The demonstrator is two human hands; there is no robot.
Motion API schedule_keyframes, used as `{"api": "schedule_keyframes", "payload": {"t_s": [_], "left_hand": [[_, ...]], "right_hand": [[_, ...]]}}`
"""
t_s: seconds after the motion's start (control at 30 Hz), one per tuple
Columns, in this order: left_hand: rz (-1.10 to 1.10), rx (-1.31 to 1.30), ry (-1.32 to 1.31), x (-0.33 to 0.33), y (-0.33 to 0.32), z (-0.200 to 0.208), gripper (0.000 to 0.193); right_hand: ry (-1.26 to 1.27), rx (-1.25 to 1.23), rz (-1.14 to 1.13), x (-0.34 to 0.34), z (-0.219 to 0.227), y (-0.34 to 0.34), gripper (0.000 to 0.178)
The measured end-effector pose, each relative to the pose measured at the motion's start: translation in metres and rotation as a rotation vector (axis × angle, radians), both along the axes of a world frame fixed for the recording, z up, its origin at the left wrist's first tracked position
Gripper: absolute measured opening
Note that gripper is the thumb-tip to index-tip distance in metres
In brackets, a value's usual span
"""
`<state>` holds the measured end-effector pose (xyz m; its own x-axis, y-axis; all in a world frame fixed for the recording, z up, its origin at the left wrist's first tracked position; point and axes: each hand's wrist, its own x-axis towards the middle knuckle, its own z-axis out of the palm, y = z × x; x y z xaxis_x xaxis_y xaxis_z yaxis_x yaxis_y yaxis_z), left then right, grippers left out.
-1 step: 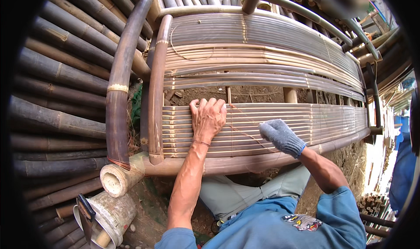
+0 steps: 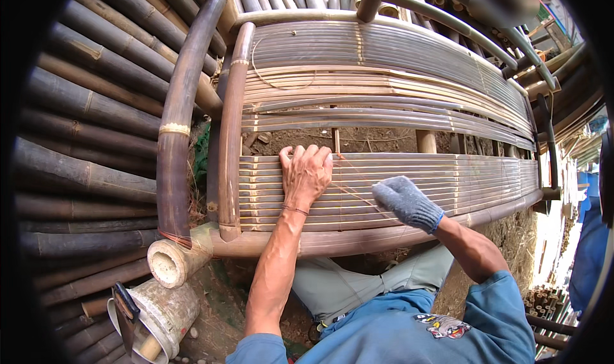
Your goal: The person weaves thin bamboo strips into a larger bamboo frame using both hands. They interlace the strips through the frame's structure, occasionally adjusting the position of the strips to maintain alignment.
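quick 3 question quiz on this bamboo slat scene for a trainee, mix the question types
1. True or false: the left hand is bare and lies flat on the bamboo slat panel.
2. Multiple choice: the right hand wears A) a grey knit glove, B) a yellow rubber glove, C) nothing.
3. Fill in: below the frame, at lower left, a dark-handled tool sticks out of a pale ______.

Key
1. True. Its fingertips reach the panel's upper edge, next to the gap where soil shows.
2. A. The glove has a blue cuff, and the hand is over the slats.
3. Bamboo tube, a short cut section standing beside the frame's corner pole end.
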<state>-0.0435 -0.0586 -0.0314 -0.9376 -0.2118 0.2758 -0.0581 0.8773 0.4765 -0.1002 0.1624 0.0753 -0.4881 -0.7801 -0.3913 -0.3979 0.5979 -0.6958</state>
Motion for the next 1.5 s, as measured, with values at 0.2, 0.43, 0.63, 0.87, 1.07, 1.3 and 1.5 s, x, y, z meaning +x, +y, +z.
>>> {"api": "schedule_keyframes", "payload": {"t_s": [0.2,0.43,0.63,0.87,1.07,1.3,1.5], "left_hand": [[-0.031,0.119,0.006,-0.006,0.005,0.010,0.021],[-0.158,0.289,-0.040,-0.014,-0.006,0.012,0.011],[-0.224,0.305,0.025,-0.027,-0.004,0.014,0.012],[-0.265,0.112,0.179,-0.021,0.008,0.015,0.010],[-0.407,-0.086,0.100,-0.032,-0.001,0.027,0.010],[-0.630,-0.444,-0.269,-0.062,-0.009,0.058,0.008],[-0.446,-0.451,-0.282,-0.061,0.015,0.044,0.008]], "right_hand": [[0.308,-0.149,0.085,-0.003,-0.023,0.029,0.019],[-0.231,-0.059,-0.538,-0.044,0.016,0.002,0.044],[0.085,0.046,-0.405,-0.119,0.006,-0.023,0.047],[0.470,0.077,-0.117,-0.142,0.009,-0.048,0.036],[0.491,0.088,-0.064,-0.139,0.022,-0.053,0.040],[0.789,-0.044,0.086,-0.155,0.026,-0.063,0.040],[0.509,-0.441,-0.152,-0.139,0.047,-0.060,0.043]]}}
